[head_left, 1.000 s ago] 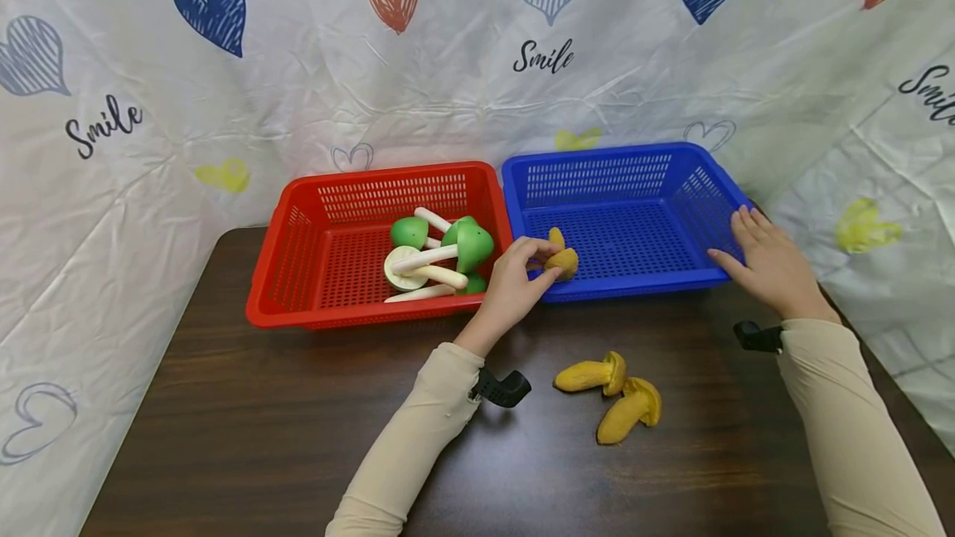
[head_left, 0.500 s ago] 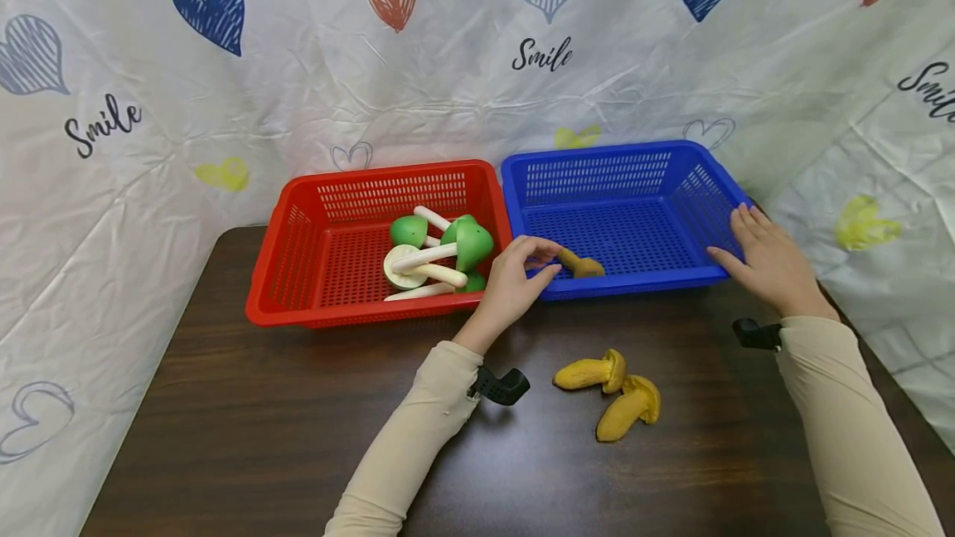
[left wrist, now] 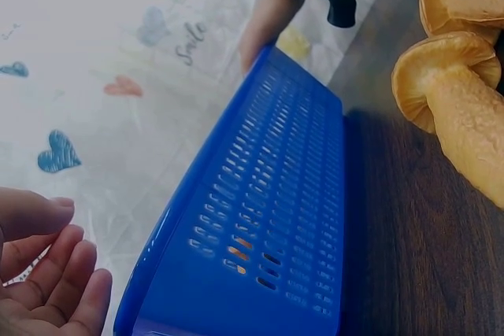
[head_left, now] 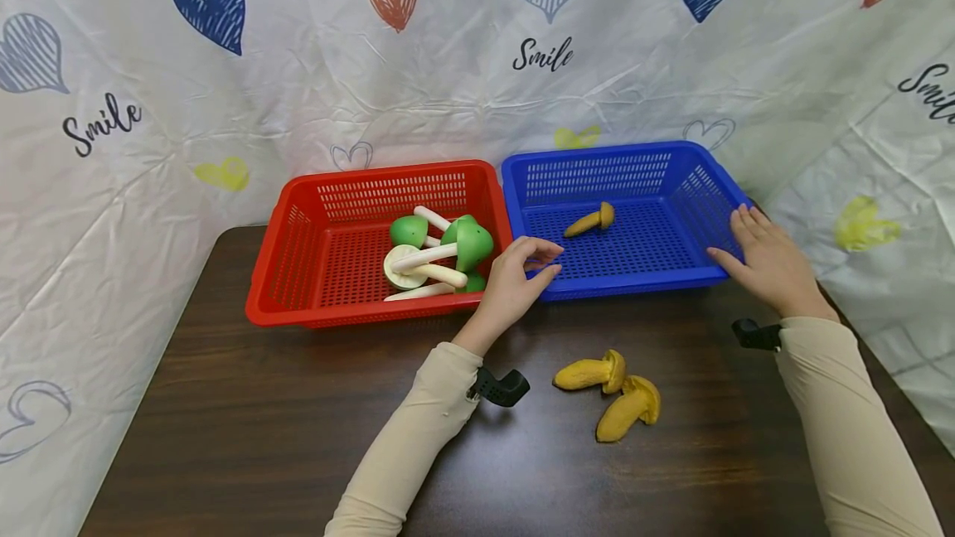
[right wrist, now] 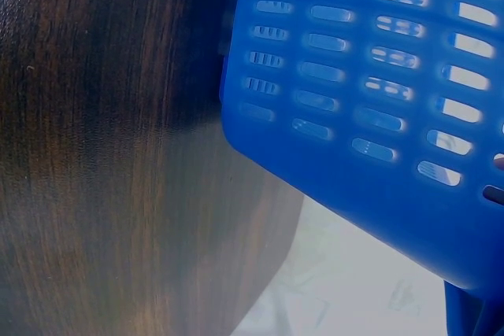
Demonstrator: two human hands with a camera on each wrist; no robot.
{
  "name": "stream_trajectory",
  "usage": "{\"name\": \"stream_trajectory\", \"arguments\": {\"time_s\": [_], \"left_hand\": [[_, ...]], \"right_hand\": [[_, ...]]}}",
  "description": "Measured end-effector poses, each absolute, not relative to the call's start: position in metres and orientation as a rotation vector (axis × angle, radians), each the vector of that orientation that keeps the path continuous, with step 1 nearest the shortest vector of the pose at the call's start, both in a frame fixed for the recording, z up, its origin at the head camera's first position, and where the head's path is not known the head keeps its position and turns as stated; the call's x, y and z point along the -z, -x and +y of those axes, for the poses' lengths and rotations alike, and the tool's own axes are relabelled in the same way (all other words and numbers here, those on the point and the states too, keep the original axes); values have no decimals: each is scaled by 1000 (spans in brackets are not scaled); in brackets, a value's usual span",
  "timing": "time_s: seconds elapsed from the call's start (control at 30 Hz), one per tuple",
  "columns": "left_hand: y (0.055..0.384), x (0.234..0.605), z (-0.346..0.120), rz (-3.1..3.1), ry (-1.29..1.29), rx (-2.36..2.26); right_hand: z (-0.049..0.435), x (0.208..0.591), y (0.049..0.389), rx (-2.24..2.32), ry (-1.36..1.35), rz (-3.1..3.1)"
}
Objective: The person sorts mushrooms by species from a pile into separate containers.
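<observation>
In the head view my left hand (head_left: 518,276) hovers by the near left corner of the blue basket (head_left: 619,282), thumb and fingers apart with nothing between them. The left wrist view shows its loosely bent fingers (left wrist: 59,281) beside the basket wall. A single yellow-brown toy mushroom (head_left: 589,222) lies on the basket's mesh floor. My right hand (head_left: 772,263) rests with extended fingers on the basket's right rim. Two more yellow mushrooms, one at the left (head_left: 585,373) and one nearer (head_left: 627,411), lie on the table in front, close together.
A red basket (head_left: 298,317) stands against the blue one on the left. Several green-capped, white-stemmed toy mushrooms (head_left: 473,245) are piled in its right half. Behind both hangs a white cloth (head_left: 462,65) printed with hearts. The dark wooden table (head_left: 246,421) reaches toward me.
The yellow mushroom has left my left hand's fingers and moved into the blue basket, ending farther back on its floor. Both hands have stayed nearly in place.
</observation>
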State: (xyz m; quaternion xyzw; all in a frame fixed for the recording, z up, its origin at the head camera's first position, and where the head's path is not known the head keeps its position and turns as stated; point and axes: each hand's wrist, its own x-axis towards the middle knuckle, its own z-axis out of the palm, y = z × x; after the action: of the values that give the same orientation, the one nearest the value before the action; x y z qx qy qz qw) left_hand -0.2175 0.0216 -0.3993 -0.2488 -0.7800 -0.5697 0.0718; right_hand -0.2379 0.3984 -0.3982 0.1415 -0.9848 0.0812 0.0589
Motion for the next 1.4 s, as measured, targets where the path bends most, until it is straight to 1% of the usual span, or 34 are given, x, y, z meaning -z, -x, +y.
{"name": "stream_trajectory", "arguments": {"time_s": [0.77, 1.23, 1.4], "left_hand": [[212, 402, 20, -2291, 776, 1832], [198, 400, 17, -2317, 889, 1848], [190, 405, 18, -2320, 980, 1841]], "right_hand": [[399, 400, 239, -247, -424, -2994], [401, 401, 241, -242, -418, -2987], [400, 401, 241, -247, -416, -2985]]}}
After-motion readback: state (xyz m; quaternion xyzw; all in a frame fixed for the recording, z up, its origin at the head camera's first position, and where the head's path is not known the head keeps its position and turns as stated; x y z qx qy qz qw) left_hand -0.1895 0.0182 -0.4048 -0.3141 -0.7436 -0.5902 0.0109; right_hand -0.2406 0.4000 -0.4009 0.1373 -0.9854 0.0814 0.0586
